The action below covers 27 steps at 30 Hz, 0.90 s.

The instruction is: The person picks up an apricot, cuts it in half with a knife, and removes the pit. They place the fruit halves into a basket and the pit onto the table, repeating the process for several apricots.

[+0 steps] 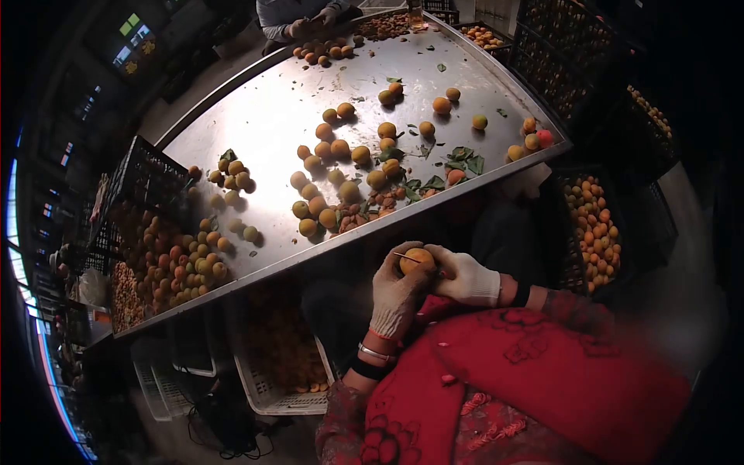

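We held one apricot [418, 262] in front of our chest, below the near edge of the steel worktop [263, 116] and clear of it. Left hand [395, 298], in a knit glove, cupped the fruit from below & behind, fingers [387, 267] closed round it. Right hand [467, 280], in a white glove, pressed on the fruit's right side w/ fingers curled shut against it. A thin pale sliver [404, 256] lay across the fruit's top; a blade or a stem, we couldn't tell, nor which hand held it. A metal bangle [375, 353] sat on our left wrist, red patterned sleeves below.

On the worktop, loose apricots [341, 151] lay scattered across the middle, w/ green leaves [463, 159] & a small brownish heap of scraps [358, 215] near the front edge. A bigger fruit pile [180, 267] crowded the worktop's left end, beside a black crate [143, 174]. Another crate of apricots [593, 232] stood on the right, lower than the worktop, & a white crate [275, 391] sat under it. At the far end a co-worker's hands [308, 27] rested by a further small batch of fruit [325, 50].
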Each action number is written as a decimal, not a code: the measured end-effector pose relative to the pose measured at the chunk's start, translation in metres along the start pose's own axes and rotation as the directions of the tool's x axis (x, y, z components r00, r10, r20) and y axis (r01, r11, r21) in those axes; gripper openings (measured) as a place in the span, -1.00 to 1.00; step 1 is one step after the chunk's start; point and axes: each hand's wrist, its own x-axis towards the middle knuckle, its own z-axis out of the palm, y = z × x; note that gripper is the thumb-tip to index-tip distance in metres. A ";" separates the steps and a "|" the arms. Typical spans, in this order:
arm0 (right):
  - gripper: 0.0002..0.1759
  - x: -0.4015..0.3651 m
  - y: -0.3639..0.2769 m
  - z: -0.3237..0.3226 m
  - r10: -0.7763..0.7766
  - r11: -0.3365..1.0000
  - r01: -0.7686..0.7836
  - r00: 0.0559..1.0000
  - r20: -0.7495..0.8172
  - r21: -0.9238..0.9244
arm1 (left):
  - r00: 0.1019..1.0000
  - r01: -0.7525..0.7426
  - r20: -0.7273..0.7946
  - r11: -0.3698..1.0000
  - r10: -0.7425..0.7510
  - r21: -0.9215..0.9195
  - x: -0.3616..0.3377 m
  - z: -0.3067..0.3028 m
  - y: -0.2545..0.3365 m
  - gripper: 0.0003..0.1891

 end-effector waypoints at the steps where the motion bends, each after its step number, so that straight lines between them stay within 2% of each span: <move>1: -0.31 0.000 0.000 0.000 -0.029 0.999 0.029 0.999 -0.019 0.035 | 0.999 0.032 -0.008 0.999 -0.032 0.011 0.001 0.000 -0.001 -0.65; 3: -0.30 0.000 0.003 0.000 -0.036 0.999 0.036 0.999 -0.022 -0.019 | 0.998 0.066 -0.017 0.998 -0.066 0.020 0.003 0.002 -0.002 -0.65; 5: -0.29 -0.002 0.000 0.001 -0.040 0.997 0.039 0.999 -0.021 -0.068 | 0.994 0.084 -0.078 0.980 -0.071 0.182 0.005 0.005 -0.002 -0.66; 6: -0.27 -0.004 -0.011 0.000 0.073 0.988 -0.076 0.997 -0.026 -0.134 | 0.994 0.088 -0.082 0.979 -0.074 0.182 0.006 0.005 -0.002 -0.66; 7: -0.25 -0.005 -0.016 0.000 0.184 0.962 -0.188 0.982 -0.039 -0.198 | 0.992 0.116 -0.071 0.985 -0.107 0.130 0.007 0.005 -0.003 -0.66; 9: -0.24 -0.006 -0.013 0.002 0.214 0.950 -0.217 0.976 -0.039 -0.225 | 0.989 0.144 -0.056 0.987 -0.139 0.078 0.007 0.003 -0.007 -0.67; 10: -0.22 -0.006 -0.011 0.002 0.241 0.936 -0.244 0.970 -0.041 -0.254 | 0.991 0.137 -0.014 0.991 -0.137 -0.008 0.008 0.000 -0.011 -0.67; 11: -0.22 -0.006 -0.011 0.002 0.243 0.936 -0.245 0.969 -0.042 -0.254 | 0.991 0.133 0.027 0.987 -0.131 -0.095 0.010 -0.003 -0.015 -0.66; 14: -0.22 -0.006 -0.007 0.004 0.206 0.950 -0.209 0.978 -0.036 -0.232 | 0.983 0.180 0.066 0.969 -0.171 -0.171 0.011 -0.008 -0.017 -0.61; 15: -0.23 -0.006 -0.003 0.005 0.157 0.967 -0.162 0.987 -0.037 -0.199 | 0.983 0.184 0.062 0.967 -0.175 -0.176 0.010 -0.009 -0.018 -0.61; 16: -0.24 -0.007 -0.001 0.005 0.111 0.979 -0.116 0.993 -0.039 -0.166 | 0.992 0.113 0.070 0.987 -0.106 -0.115 0.009 -0.009 -0.019 -0.58; 17: -0.24 -0.007 0.000 0.005 0.121 0.978 -0.125 0.992 -0.034 -0.164 | 0.996 0.043 0.082 0.998 -0.039 -0.054 0.008 -0.009 -0.021 -0.55; 20: -0.22 -0.007 0.000 0.004 0.159 0.976 -0.161 0.987 -0.025 -0.146 | 0.993 0.068 0.099 0.993 -0.059 -0.093 0.007 -0.009 -0.019 -0.52; 22: -0.20 -0.006 -0.004 0.003 0.226 0.973 -0.226 0.974 -0.002 -0.056 | 0.990 0.107 0.107 0.985 -0.092 -0.138 0.008 -0.010 -0.021 -0.53; 24: -0.19 -0.006 -0.006 0.001 0.248 0.968 -0.247 0.969 0.013 -0.036 | 0.992 0.117 0.067 0.961 -0.103 -0.250 0.007 -0.007 -0.021 -0.58; 25: -0.17 -0.006 -0.006 0.000 0.271 0.962 -0.271 0.962 0.031 -0.017 | 0.992 0.116 0.070 0.961 -0.102 -0.249 0.006 -0.006 -0.020 -0.58; 27: -0.17 -0.006 -0.002 0.002 0.223 0.975 -0.223 0.975 0.018 0.018 | 0.989 0.143 0.075 0.937 -0.125 -0.319 0.004 -0.004 -0.016 -0.56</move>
